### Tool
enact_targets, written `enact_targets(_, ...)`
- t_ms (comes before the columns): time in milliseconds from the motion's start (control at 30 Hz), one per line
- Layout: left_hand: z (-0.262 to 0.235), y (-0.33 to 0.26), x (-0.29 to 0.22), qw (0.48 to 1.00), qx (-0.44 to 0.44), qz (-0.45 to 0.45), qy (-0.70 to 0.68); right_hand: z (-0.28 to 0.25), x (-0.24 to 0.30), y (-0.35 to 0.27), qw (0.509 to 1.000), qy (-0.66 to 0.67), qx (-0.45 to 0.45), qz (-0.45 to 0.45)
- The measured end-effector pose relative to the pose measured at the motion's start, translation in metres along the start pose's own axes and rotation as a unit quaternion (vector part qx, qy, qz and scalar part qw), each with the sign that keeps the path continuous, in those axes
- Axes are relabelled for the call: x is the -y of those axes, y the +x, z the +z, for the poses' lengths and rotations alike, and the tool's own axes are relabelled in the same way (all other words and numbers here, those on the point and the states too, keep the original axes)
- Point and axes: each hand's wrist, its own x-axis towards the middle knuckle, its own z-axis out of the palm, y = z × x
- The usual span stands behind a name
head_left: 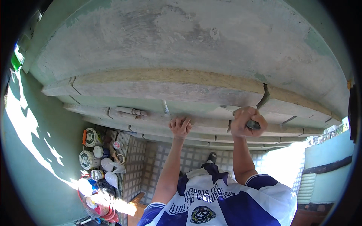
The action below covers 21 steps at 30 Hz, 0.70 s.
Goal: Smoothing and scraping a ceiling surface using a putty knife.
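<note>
My left hand reaches up and hooks its fingers over the edge of a stepped grey plaster cornice under a rough concrete ceiling. To its right, my right hand is closed in a fist around the dark handle of a hand tool. The tool's tip is hidden behind the fist. Just above that hand, a dark crack runs through the cornice's yellowish top band. Both forearms rise from a blue and white shirt at the bottom edge.
Far below lies a tiled floor. Several paint buckets, tins and white plastic bags are piled along the green wall at left. A low green parapet stands at right, with bright sun beyond it.
</note>
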Motion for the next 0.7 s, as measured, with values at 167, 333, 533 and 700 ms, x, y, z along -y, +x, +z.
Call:
enact_targets(167, 0.001, 0.000, -0.001, 1.000, -0.013, 0.005, 0.001, 0.002, 0.012, 0.017, 0.999, -0.003, 0.012, -0.030)
enact_targets(333, 0.000, 0.002, -0.004, 1.000, -0.026, 0.014, -0.002, -0.010, 0.017, 0.000, 0.995, -0.021, 0.056, -0.074)
enact_targets(533, -0.001, 0.001, -0.003, 0.999, -0.031, 0.016, -0.001, -0.016, 0.038, 0.013, 0.992, 0.068, 0.072, -0.072)
enact_targets(700, -0.016, 0.011, -0.007, 0.999, 0.022, -0.001, -0.032, -0.033, 0.046, -0.019, 0.978, 0.150, 0.140, -0.021)
